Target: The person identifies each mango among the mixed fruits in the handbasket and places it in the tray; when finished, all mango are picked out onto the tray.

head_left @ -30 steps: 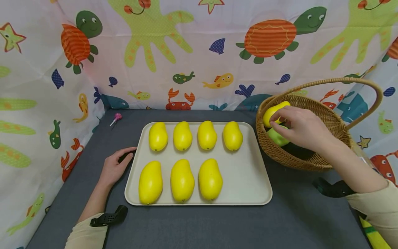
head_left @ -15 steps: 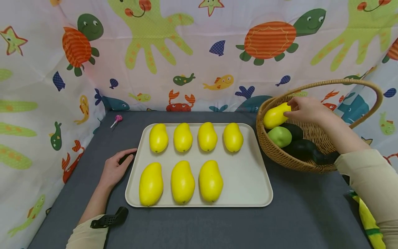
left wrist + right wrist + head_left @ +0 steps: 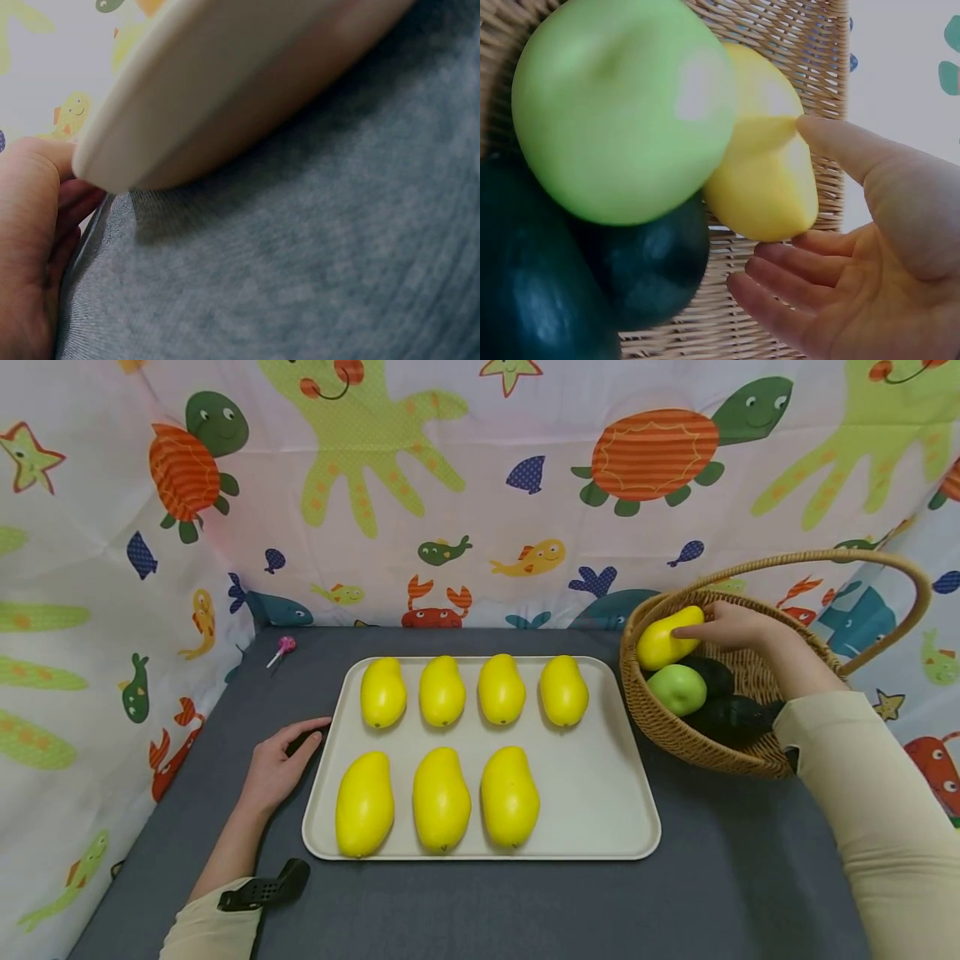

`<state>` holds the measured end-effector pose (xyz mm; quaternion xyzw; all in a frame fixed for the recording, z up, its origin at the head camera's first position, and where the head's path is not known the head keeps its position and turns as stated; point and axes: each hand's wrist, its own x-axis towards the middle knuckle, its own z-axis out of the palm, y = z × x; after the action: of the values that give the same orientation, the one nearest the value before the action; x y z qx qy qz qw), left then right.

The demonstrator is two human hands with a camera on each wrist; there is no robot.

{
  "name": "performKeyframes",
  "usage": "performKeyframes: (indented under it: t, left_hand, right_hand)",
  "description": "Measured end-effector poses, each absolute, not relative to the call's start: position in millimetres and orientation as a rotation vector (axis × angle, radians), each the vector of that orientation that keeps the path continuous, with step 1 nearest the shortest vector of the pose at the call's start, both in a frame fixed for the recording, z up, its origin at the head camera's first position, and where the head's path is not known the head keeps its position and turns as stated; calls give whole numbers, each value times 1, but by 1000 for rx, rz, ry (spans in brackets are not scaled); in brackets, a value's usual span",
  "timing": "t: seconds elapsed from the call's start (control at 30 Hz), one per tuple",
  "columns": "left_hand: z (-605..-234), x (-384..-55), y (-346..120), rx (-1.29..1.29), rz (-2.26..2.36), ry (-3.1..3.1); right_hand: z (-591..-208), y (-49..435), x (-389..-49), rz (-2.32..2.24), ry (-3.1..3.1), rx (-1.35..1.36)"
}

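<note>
My right hand (image 3: 742, 628) reaches into the wicker basket (image 3: 750, 764) and pinches a yellow mango (image 3: 663, 642) lying at its left side. In the right wrist view, the thumb presses the mango (image 3: 776, 191) on one side and the fingertips meet its lower end. A green apple (image 3: 677, 689) and dark glossy pieces (image 3: 731, 720) lie beside it. My left hand (image 3: 276, 768) rests on the table, its fingertips touching the left rim of the beige tray (image 3: 592, 793). Yellow mango-like fruits stand on the tray in two rows, including a front one (image 3: 510, 797).
The basket's tall handle (image 3: 900, 568) arches over its right side. A pink lollipop (image 3: 282, 647) lies at the table's back left. A cloth with sea animals (image 3: 480, 485) hangs behind the dark grey table (image 3: 480, 910).
My right hand has moved away from above the apple to the far side of the yellow mango and taken hold of it. My left hand and the fruits on the tray stay put.
</note>
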<state>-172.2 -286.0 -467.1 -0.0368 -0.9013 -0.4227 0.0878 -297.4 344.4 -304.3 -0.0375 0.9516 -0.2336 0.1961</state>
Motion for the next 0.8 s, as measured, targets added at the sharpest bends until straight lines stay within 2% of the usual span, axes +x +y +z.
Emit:
performKeyframes:
  t: [0.3, 0.53, 0.8]
  left_hand:
    - [-467, -172, -286, -110, -1261, -2681]
    - [-467, -173, -285, -100, -1270, -2682]
    - [-467, -173, -286, -94, -1267, -2677]
  right_hand:
    - [-309, 339, -298, -747, 2684, -8]
    - [-313, 333, -296, -1021, 2712, 118]
    - [-301, 325, -289, -1167, 2709, 146]
